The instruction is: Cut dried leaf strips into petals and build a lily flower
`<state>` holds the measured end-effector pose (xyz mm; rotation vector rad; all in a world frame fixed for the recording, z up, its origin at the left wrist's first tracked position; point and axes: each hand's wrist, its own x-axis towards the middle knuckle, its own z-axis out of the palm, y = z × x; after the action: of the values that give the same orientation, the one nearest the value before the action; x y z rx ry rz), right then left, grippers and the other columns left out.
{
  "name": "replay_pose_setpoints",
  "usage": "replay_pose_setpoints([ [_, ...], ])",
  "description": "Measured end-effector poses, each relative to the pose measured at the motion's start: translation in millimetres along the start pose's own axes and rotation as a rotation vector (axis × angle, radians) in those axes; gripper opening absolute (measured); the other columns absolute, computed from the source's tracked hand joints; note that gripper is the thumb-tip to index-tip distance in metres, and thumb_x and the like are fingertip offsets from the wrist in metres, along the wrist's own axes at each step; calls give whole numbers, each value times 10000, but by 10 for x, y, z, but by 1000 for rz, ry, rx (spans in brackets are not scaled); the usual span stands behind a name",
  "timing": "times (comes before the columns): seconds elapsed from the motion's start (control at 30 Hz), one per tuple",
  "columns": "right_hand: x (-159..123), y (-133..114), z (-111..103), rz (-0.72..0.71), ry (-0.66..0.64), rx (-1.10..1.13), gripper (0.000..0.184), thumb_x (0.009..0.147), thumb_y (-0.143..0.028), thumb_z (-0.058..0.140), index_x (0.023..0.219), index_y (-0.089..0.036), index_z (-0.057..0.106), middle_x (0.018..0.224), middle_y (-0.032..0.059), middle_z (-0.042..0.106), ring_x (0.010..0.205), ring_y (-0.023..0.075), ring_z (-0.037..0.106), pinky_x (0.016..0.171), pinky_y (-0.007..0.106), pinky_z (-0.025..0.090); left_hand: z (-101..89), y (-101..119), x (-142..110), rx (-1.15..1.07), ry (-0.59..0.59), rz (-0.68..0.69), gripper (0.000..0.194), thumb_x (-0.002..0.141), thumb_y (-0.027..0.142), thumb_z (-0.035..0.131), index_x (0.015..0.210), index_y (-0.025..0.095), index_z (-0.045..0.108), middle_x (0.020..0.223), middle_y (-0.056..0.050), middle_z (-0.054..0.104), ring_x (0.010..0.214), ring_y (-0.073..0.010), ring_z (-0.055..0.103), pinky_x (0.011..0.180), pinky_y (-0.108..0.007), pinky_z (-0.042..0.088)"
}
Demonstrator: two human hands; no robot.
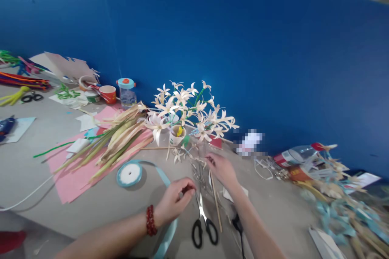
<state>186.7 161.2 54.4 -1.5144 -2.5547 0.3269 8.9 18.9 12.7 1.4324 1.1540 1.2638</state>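
My left hand (176, 199), with red beads at the wrist, is closed in a pinch just above the scissors (201, 214). Whatever lies between its fingertips is too small to make out. Farther forward, my right hand (223, 171) has its fingers curled together beside a bunch of thin wire-like stems (199, 172); what it pinches, if anything, is hidden. Beyond both hands, pale handmade flowers (184, 99) rise from a paper cup (176, 139). A light blue ribbon (164, 178) runs from its spool (130, 173) and passes behind my left forearm.
Dried corn husks (121, 141) lie on pink paper (65, 182) at the left. A red cup (107, 94) and a lidded jar (127, 94) stand near the blue wall. On the right are a plastic bottle (294, 156) and tangled ribbon scraps (337, 218). A wooden stick (216, 202) lies beside the scissors.
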Motion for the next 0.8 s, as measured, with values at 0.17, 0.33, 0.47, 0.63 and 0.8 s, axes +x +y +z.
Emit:
replay_pose_setpoints([
  [0.17,-196,67,-10,1,6,28,233,931,-283,457,992,-228,674,999,65,714,831,212,648,715,281,438,62,7,-53,115,-128,25,156,903,236,486,897,180,631,794,-41,644,735,-168,568,682,-249,421],
  [0.33,12,-128,263,-35,-24,52,172,907,-240,510,975,-244,667,978,45,712,865,196,638,741,253,422,95,-10,-85,194,-169,78,159,908,217,467,906,185,622,812,-48,650,745,-172,573,694,-250,422],
  [0.47,192,-227,402,-32,-17,31,114,885,-208,535,914,-232,643,913,40,710,846,196,637,723,252,403,79,-18,-82,236,-144,113,149,896,196,470,884,189,619,776,-36,631,718,-165,561,665,-239,409],
  [0.63,225,-206,427,-51,-35,0,107,894,-209,517,886,-231,622,874,23,706,792,178,641,663,238,385,57,-28,-62,267,-153,125,146,889,181,476,887,190,621,787,-33,644,723,-160,571,660,-226,409],
  [0.8,191,-164,363,-85,-89,-24,105,907,-230,514,902,-240,618,902,12,708,837,174,643,686,233,386,52,-43,-52,278,-160,143,133,880,173,485,887,192,616,798,-34,648,733,-163,578,679,-226,422],
])
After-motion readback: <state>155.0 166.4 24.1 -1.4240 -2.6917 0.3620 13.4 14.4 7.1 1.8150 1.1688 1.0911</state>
